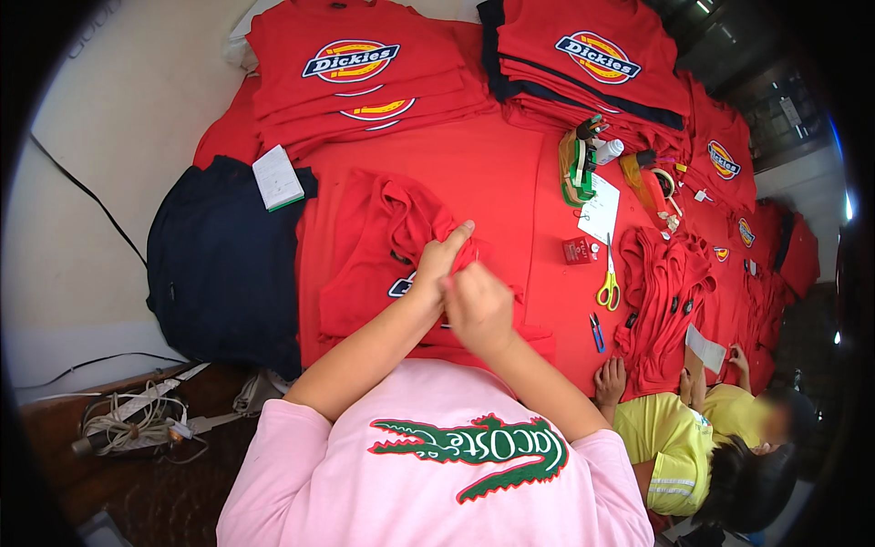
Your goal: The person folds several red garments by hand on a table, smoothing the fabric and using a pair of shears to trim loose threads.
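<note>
A red shirt (351,278) with a printed badge, partly hidden by my arms, lies bunched in front of me on a red cloth-covered surface (497,169). My left hand (439,260) is closed on a gathered part of this shirt, its thumb pointing up and away. Close against it on the right, my right hand (481,301) is curled into a fist and slightly blurred by motion. Red fabric shows between the two hands. Whatever the right fingers pinch is hidden.
Stacked red shirts (355,100) line the far side. Navy garments (223,264) with a notepad (277,178) lie left. On the right are a tape dispenser (576,169), scissors (608,294), thread snips (597,333), a small red box (578,251) and co-workers in yellow (661,438).
</note>
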Motion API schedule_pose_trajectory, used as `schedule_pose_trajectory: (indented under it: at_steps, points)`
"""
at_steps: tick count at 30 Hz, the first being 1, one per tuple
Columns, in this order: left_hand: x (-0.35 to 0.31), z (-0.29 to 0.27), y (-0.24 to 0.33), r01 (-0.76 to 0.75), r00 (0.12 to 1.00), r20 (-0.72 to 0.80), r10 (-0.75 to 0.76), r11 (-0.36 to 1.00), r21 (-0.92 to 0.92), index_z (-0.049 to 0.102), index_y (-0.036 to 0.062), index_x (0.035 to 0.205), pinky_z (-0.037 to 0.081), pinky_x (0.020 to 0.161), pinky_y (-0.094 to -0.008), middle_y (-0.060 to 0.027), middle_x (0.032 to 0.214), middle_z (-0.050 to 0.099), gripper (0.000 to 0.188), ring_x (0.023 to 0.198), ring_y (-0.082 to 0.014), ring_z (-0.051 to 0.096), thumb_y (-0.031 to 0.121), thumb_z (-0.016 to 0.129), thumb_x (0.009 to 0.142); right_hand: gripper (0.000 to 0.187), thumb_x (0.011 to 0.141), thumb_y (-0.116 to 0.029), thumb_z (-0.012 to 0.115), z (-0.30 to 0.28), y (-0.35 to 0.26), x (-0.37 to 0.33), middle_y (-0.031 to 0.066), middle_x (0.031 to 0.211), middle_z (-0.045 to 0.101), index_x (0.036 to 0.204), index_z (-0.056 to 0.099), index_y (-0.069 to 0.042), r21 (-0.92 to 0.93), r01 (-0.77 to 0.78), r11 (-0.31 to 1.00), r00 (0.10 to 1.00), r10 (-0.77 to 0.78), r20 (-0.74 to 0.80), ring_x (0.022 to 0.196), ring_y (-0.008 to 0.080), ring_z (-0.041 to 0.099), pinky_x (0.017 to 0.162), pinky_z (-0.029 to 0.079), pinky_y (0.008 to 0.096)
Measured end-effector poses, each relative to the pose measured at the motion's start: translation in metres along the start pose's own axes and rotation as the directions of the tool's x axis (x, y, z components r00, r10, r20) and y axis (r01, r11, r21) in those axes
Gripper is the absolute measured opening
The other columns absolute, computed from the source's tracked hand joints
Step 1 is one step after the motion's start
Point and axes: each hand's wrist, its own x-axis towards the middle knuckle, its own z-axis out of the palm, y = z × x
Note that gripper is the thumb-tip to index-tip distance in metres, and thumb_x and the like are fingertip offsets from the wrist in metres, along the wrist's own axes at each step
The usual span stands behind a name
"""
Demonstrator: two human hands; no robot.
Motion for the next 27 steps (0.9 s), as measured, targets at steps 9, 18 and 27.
schedule_pose_trajectory:
  at_steps: [9, 18, 27]
  points:
    - [0.007, -0.012, -0.024, -0.072, 0.997, 0.027, 0.076, 0.991, -0.116, 0.065, 0.0068, 0.077, 0.044, 0.056, -0.0349, 0.0008, 0.063, 0.052, 0.037, 0.056, -0.0128, 0.051, 0.035, 0.075, 0.098, 0.023, 0.099, -0.013, 0.068, 0.010, 0.016, -0.003, 0.0180, 0.073, 0.051, 0.083, 0.054, -0.003, -0.027, -0.114, 0.993, 0.993, 0.114, 0.003, 0.062, 0.0410, 0.056, 0.054, 0.045, 0.0508]
    - [0.004, -0.009, -0.022, -0.108, 0.990, -0.086, 0.111, 0.994, 0.032, 0.058, 0.0110, 0.068, 0.037, 0.050, -0.0379, 0.0018, 0.059, 0.049, 0.043, 0.052, -0.0122, 0.047, 0.037, 0.073, 0.098, 0.022, 0.100, -0.014, 0.066, 0.010, 0.016, -0.006, 0.0157, 0.078, 0.055, 0.083, 0.055, -0.005, -0.051, -0.142, 0.989, 0.989, 0.144, 0.025, 0.064, 0.0375, 0.060, 0.057, 0.049, 0.0474]
    - [0.006, -0.005, -0.030, -0.124, 0.984, -0.121, 0.127, 0.992, 0.036, 0.052, 0.0094, 0.069, 0.031, 0.048, -0.0377, 0.0026, 0.062, 0.044, 0.044, 0.051, -0.0133, 0.035, 0.035, 0.074, 0.097, 0.020, 0.099, -0.012, 0.068, 0.011, 0.020, -0.017, 0.0179, 0.079, 0.055, 0.085, 0.055, -0.003, -0.057, -0.173, 0.983, 0.983, 0.176, 0.054, 0.065, 0.0408, 0.059, 0.057, 0.047, 0.0498]
